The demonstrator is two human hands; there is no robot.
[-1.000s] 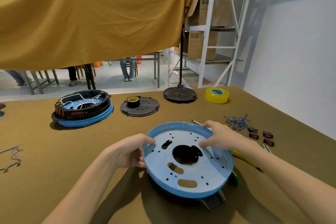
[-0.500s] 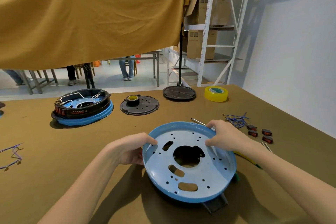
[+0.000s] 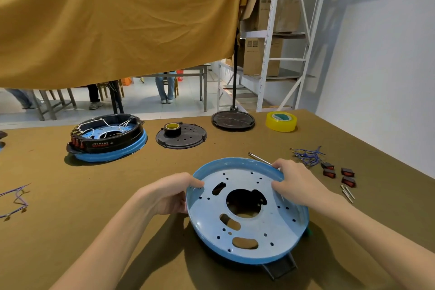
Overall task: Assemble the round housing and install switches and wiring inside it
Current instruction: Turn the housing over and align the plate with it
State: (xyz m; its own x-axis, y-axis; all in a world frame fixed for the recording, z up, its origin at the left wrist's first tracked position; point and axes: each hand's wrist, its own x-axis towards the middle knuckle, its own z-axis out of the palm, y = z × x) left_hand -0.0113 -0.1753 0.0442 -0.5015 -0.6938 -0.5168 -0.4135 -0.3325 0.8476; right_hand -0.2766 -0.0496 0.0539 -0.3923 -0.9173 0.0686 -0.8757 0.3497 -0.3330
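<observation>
Slightly raised and tilted toward the person since the earlier frames, the blue plate (image 3: 247, 209) is now held with its far rim higher, while the hands are kept where they were on its edge. It is gripped by the left hand (image 3: 168, 193) at the left rim, thumb hooked over the lip and fingers curled beneath, and by the right hand (image 3: 297, 182) at the far right rim, fingers curled over the lip. Its near edge is kept low over a black part (image 3: 280, 268) that shows from under it at the near edge of the counter (image 3: 70, 195); the two-handed hold is judged to be for lining the plate up on that part. A finished housing (image 3: 107, 140), wired and fitted with switches, has been left toward the far left of the counter, probably as a pattern. Loose red switches (image 3: 339, 175), blue wires (image 3: 307, 154) and a screwdriver (image 3: 260, 159) are laid near the right edge, within reach. Yellow tape (image 3: 281, 121) is set at the far edge.
</observation>
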